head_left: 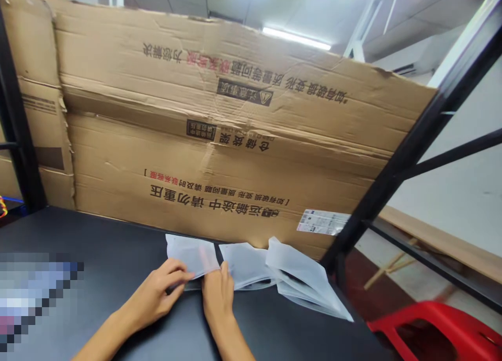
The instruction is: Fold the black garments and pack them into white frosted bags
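A frosted, see-through plastic bag (184, 248) lies at the back of the black table, against the cardboard. My left hand (160, 288) is closed at its near edge, with thumb and fingers bent toward each other. At the bag's near right corner is my right hand (218, 293), fingers curled and their tips partly hidden by the plastic. A faint pinkish streak shows through the bag just ahead of that hand; I cannot make out what it is. Touching or close beside my right hand is a second frosted bag pile (249, 264).
More frosted bags (300, 269) lie fanned out at the right. A tall cardboard sheet (227, 167) walls off the back of the black table (129, 256). A black metal post (376, 194) slants up at the right, near a red chair (443, 324). The left front is blurred out.
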`<state>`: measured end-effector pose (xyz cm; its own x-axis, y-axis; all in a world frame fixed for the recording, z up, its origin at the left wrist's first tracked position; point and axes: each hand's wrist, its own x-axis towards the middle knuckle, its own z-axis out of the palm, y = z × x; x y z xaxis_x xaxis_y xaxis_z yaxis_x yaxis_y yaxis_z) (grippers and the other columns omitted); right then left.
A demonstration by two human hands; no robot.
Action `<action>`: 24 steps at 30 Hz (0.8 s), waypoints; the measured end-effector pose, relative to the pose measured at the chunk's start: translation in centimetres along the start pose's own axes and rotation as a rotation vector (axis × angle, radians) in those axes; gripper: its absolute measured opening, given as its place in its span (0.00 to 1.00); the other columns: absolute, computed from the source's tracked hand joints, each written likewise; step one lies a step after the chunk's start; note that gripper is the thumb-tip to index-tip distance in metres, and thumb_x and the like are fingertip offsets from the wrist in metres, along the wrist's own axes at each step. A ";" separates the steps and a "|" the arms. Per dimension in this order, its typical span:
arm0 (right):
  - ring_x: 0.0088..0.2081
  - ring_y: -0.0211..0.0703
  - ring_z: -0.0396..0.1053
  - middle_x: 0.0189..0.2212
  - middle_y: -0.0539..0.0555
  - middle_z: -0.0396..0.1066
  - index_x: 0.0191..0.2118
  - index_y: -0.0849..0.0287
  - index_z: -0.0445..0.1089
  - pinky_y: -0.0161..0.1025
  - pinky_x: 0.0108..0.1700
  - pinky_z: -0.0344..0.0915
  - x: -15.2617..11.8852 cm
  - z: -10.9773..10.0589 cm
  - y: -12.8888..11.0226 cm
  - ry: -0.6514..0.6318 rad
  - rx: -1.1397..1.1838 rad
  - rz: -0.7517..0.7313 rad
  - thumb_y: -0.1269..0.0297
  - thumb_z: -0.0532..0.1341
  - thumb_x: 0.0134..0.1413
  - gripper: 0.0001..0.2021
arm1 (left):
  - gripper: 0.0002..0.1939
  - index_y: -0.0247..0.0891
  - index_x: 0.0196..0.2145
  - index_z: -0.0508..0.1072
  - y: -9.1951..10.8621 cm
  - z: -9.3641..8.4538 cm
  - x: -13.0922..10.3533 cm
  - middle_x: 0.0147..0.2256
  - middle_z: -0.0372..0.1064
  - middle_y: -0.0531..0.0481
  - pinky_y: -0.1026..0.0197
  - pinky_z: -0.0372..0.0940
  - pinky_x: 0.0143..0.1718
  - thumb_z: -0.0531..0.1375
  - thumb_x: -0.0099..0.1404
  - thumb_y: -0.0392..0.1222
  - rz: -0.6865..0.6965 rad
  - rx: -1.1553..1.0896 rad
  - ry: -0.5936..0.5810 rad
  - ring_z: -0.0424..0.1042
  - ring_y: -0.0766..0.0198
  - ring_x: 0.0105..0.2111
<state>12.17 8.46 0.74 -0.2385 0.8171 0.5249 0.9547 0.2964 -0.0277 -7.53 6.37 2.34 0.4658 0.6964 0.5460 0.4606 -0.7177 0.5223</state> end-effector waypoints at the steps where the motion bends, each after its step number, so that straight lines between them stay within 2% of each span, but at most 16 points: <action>1: 0.44 0.56 0.71 0.54 0.57 0.72 0.67 0.46 0.56 0.48 0.41 0.70 0.0 0.1 0.2 -0.008 -0.007 0.004 0.80 0.53 0.57 0.35 | 0.18 0.48 0.54 0.72 0.2 0.0 0.0 0.46 0.70 0.48 0.61 0.66 0.49 0.52 0.71 0.34 0.009 0.004 -0.019 0.71 0.62 0.45; 4: 0.48 0.57 0.70 0.58 0.56 0.69 0.68 0.47 0.55 0.46 0.42 0.71 0.0 0.2 0.5 -0.036 0.020 -0.056 0.71 0.59 0.58 0.33 | 0.18 0.47 0.52 0.73 0.0 0.1 0.0 0.46 0.70 0.47 0.59 0.67 0.50 0.53 0.69 0.32 -0.018 0.048 0.022 0.70 0.60 0.47; 6: 0.52 0.57 0.68 0.60 0.57 0.67 0.68 0.50 0.54 0.45 0.44 0.72 0.0 0.2 0.4 -0.025 0.088 -0.158 0.63 0.61 0.59 0.32 | 0.19 0.47 0.51 0.74 -0.9 0.1 0.0 0.47 0.70 0.47 0.56 0.67 0.52 0.53 0.68 0.31 -0.075 0.087 0.105 0.70 0.59 0.49; 8: 0.53 0.56 0.67 0.59 0.56 0.68 0.66 0.52 0.58 0.44 0.46 0.71 0.0 0.2 0.2 0.007 0.141 -0.235 0.59 0.61 0.60 0.29 | 0.22 0.47 0.52 0.74 -1.9 0.1 -0.1 0.49 0.70 0.46 0.55 0.67 0.53 0.52 0.66 0.29 -0.138 0.111 0.195 0.70 0.58 0.50; 10: 0.50 0.54 0.69 0.53 0.55 0.74 0.60 0.51 0.66 0.43 0.44 0.71 -0.1 0.2 -0.1 0.035 0.158 -0.254 0.61 0.59 0.61 0.21 | 0.24 0.46 0.53 0.73 -2.7 0.1 -0.1 0.52 0.69 0.46 0.54 0.67 0.54 0.50 0.66 0.27 -0.181 0.115 0.257 0.70 0.58 0.52; 12: 0.44 0.52 0.71 0.43 0.53 0.78 0.51 0.50 0.72 0.41 0.39 0.70 -0.1 0.3 -0.1 0.055 0.160 -0.231 0.64 0.59 0.61 0.14 | 0.24 0.45 0.52 0.74 -3.0 0.2 -0.2 0.53 0.69 0.46 0.54 0.66 0.56 0.49 0.66 0.27 -0.196 0.096 0.274 0.71 0.58 0.53; 14: 0.39 0.52 0.71 0.34 0.53 0.78 0.43 0.51 0.75 0.41 0.34 0.67 -0.2 0.3 0.0 0.088 0.160 -0.183 0.67 0.59 0.61 0.09 | 0.24 0.45 0.51 0.75 -3.0 0.4 -0.2 0.54 0.69 0.47 0.54 0.65 0.57 0.48 0.67 0.27 -0.194 0.055 0.250 0.71 0.59 0.53; 16: 0.37 0.53 0.70 0.29 0.54 0.77 0.37 0.52 0.75 0.41 0.32 0.65 -0.2 0.2 0.4 0.137 0.162 -0.125 0.68 0.58 0.62 0.08 | 0.24 0.46 0.50 0.76 -2.6 0.6 -0.2 0.55 0.70 0.48 0.54 0.64 0.58 0.49 0.66 0.27 -0.200 -0.003 0.211 0.71 0.59 0.54; 19: 0.36 0.53 0.70 0.28 0.54 0.76 0.35 0.54 0.75 0.41 0.32 0.63 0.0 -0.1 0.8 0.207 0.184 -0.084 0.69 0.58 0.62 0.08 | 0.23 0.47 0.48 0.78 -2.2 0.9 -0.1 0.55 0.71 0.50 0.52 0.61 0.62 0.52 0.65 0.28 -0.272 -0.141 0.201 0.70 0.58 0.55; 24: 0.36 0.46 0.71 0.36 0.51 0.78 0.42 0.51 0.75 0.41 0.39 0.68 0.4 -1.1 0.4 0.243 0.306 -0.245 0.70 0.60 0.61 0.08 | 0.16 0.45 0.43 0.81 -2.8 0.8 0.2 0.56 0.71 0.50 0.48 0.52 0.66 0.61 0.61 0.32 -0.528 -0.456 0.420 0.68 0.52 0.58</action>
<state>12.64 8.30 1.87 -0.3668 0.5759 0.7306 0.7704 0.6283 -0.1084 -8.14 8.49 0.45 -0.0902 0.9477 0.3063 0.1454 -0.2917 0.9454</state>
